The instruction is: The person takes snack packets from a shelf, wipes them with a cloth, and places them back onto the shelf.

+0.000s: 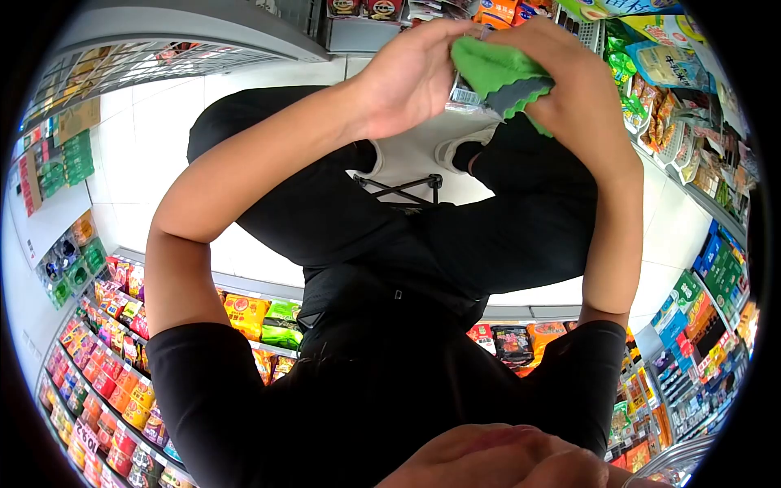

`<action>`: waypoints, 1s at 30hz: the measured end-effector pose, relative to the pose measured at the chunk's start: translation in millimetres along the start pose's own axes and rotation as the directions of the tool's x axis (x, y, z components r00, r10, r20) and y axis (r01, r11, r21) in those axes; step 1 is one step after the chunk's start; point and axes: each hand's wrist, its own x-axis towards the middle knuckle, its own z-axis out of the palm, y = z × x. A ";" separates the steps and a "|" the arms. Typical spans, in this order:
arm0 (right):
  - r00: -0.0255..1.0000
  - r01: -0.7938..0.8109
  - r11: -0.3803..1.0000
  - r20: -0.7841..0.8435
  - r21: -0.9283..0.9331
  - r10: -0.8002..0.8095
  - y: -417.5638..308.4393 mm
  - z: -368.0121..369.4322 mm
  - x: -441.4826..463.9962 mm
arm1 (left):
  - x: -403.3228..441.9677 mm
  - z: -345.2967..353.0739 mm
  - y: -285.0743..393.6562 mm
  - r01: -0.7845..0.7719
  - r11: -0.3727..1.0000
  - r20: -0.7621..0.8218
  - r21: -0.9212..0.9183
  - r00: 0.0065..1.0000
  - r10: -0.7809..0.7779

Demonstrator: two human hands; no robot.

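Note:
My right hand [569,77] is closed around a green cloth [498,67] with a grey underside and a zigzag edge. The cloth hangs over the space between my two hands. My left hand [411,77] is just left of it, thumb and fingers curving toward the cloth. What lies between the left fingers is mostly hidden by the cloth. A small pale piece with dark lines [465,96] shows just under the cloth; I cannot tell whether it is held or lies beyond.
I sit with knees apart over a black folding frame [407,191] on a white tile floor [146,154]. Snack shelves stand ahead, with packets [651,106] at the right. Behind me are more shelves of bagged snacks [122,390]. A grey rack panel [203,32] stands at the upper left.

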 end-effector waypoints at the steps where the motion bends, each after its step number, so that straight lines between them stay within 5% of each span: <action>1: 1.000 -0.015 1.000 -0.008 -0.002 0.015 0.9 -1.3 0.6 | 0.1 2.5 1.3 -0.009 1.000 0.015 -0.023 1.000 0.009; 30: 0.996 0.052 0.997 0.081 -0.063 -0.047 -1.6 19.1 -8.6 | -4.2 6.5 13.5 0.041 0.999 -0.306 -0.007 0.951 -0.041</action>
